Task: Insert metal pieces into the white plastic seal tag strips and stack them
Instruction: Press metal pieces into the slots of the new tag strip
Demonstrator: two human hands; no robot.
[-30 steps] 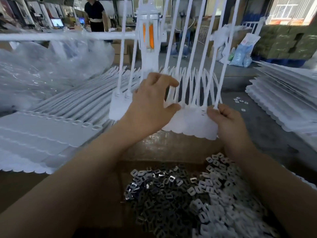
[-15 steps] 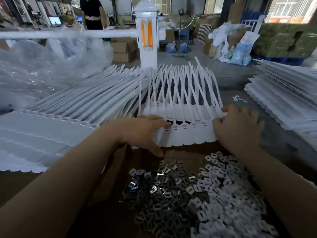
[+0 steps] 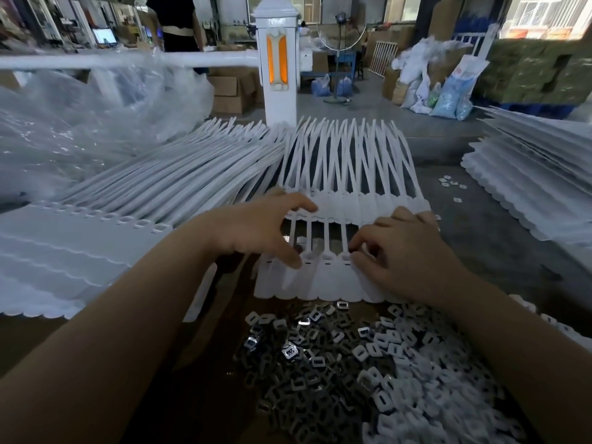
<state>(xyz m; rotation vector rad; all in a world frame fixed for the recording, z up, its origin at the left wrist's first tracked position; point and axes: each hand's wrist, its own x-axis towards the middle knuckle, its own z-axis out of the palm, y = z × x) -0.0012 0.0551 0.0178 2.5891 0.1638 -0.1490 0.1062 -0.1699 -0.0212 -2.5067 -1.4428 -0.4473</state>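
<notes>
Seal tag strips: two ganged white sheets lie in front of the person, a near strip (image 3: 315,277) at the tabletop's front edge and a far strip (image 3: 358,174) beyond it, its thin tails fanning away towards the post.
Left hand: left hand (image 3: 256,229) rests across both sheets, fingers spread, thumb pressing the near strip's heads, fingertips on the far strip's flags.
Right hand: right hand (image 3: 403,254) has its fingers curled down onto the near strip's right end; I cannot tell whether they pinch a metal piece or only press the plastic.
Step in hand: by the look of it, squaring the near strip up for filling; the small sockets at its heads look unfilled.
Next move: probably one hand goes to the metal pieces (image 3: 320,357) heaped just in front of the strip, while the other pins the sheet. Each socket is small, so a piece must go in square and seated.
Stacks: left stack (image 3: 80,245) of strips lies beside the working spot, and a right stack (image 3: 538,187) stands well apart.
Tabletop: grey tabletop (image 3: 480,251), a few loose pieces scattered on it towards the right stack.
Room: a workshop, with a white post (image 3: 278,65) with an orange panel behind the strips, clear plastic bags (image 3: 80,116) to the left, cardboard boxes (image 3: 230,91) and filled sacks (image 3: 448,94) on the floor, and another person (image 3: 176,24) standing far back.
</notes>
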